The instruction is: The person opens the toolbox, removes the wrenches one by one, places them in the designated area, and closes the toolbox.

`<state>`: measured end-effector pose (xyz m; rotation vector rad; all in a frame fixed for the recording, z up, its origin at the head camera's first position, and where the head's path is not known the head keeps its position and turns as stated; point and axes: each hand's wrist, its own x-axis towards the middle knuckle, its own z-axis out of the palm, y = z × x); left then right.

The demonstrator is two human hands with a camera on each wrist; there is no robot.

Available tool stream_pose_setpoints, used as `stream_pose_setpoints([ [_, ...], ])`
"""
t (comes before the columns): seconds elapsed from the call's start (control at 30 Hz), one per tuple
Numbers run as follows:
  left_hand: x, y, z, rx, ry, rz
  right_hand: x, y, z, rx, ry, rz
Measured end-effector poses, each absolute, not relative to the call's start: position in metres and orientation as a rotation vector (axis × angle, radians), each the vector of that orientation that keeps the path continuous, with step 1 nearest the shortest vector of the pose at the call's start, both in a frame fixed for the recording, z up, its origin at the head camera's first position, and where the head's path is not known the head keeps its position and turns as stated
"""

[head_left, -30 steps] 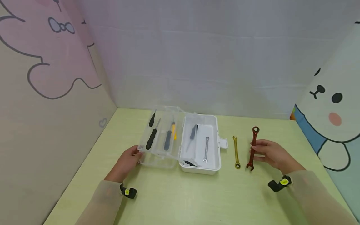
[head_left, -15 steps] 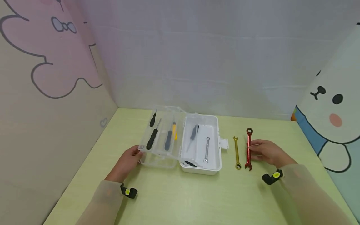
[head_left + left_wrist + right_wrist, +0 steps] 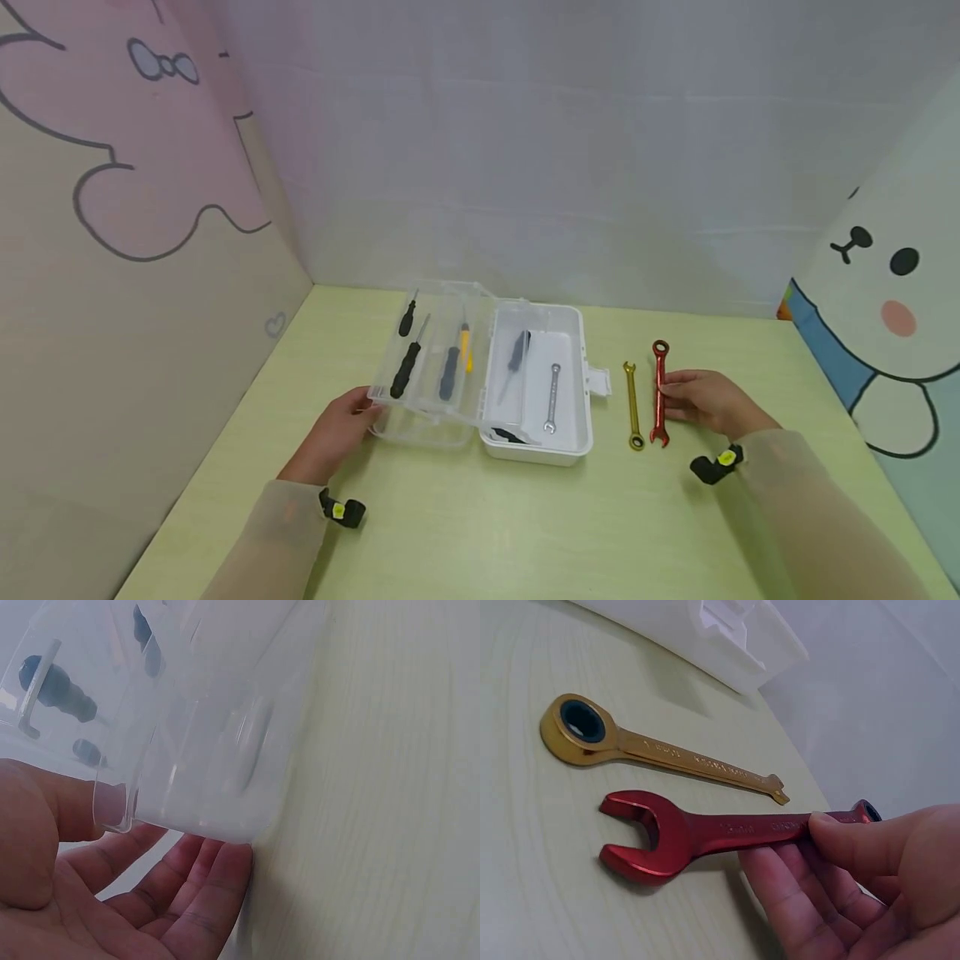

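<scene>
The right hand (image 3: 705, 400) is pinching the red wrench (image 3: 659, 410), near and at three o'clock from the gold wrench (image 3: 633, 406). The left hand (image 3: 341, 429) is gripping the clear lid (image 3: 425, 392) at its eight o'clock; the white toolbox (image 3: 536, 455) is standing at the lid's three o'clock.

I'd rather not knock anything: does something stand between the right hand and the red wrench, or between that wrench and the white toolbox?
Nothing visible separates the right hand from the red combination wrench; it pinches it. Toward the white toolbox, the gold combination wrench lies between, and the latch juts out beyond.
</scene>
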<state>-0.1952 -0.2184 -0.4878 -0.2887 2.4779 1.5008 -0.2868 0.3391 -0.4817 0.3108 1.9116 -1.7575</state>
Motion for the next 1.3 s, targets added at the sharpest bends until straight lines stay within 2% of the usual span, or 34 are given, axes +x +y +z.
stream_pose_setpoints([
  [0.9, -0.1926, -0.2175, -0.4891, -0.285, 2.479, 1.518, -0.2918, 0.3313, -0.4856, 0.405, 2.176, -1.5],
  [1.3, -0.1941, -0.2169, -0.4848, -0.291, 2.481, 1.517, -0.2922, 0.3362, -0.4828, 0.374, 2.092, -1.588],
])
